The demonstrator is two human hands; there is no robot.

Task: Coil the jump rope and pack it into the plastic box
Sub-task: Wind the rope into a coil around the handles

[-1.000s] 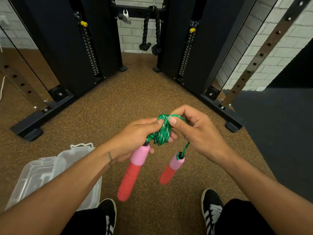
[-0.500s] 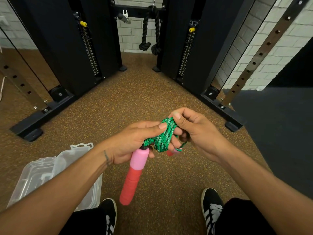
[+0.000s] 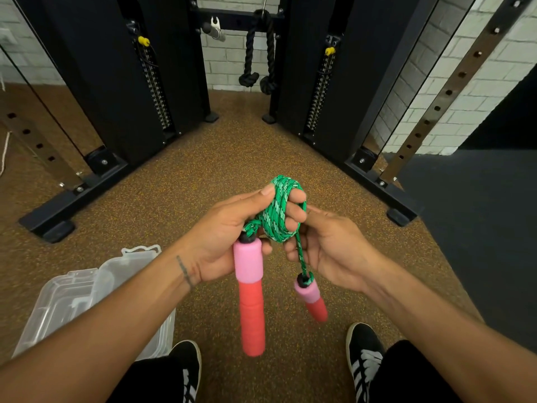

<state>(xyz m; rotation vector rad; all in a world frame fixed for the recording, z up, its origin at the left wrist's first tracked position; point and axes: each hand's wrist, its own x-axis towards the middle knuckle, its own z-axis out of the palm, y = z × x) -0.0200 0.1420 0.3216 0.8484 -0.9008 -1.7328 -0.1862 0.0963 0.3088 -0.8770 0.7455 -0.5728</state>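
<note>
The green jump rope (image 3: 276,216) is wound in a tight coil around the fingers of my left hand (image 3: 229,228), which grips the coil with the thumb on top. One pink-and-red handle (image 3: 250,298) hangs straight down from that hand. My right hand (image 3: 328,248) sits just right of the coil, palm up, pinching the short loose strand from which the second handle (image 3: 311,299) dangles. The clear plastic box (image 3: 87,303) lies open on the floor at lower left, partly hidden by my left forearm.
Black cable-machine columns (image 3: 116,91) and their base feet (image 3: 58,225) stand ahead on both sides. A black rope attachment (image 3: 258,53) hangs at the back. My two shoes (image 3: 363,359) are on the brown speckled floor; a dark mat (image 3: 479,228) lies to the right.
The right hand dropped from the top of the coil to its right side and turned palm up. The second handle swung back into view below it. The coil rose slightly.
</note>
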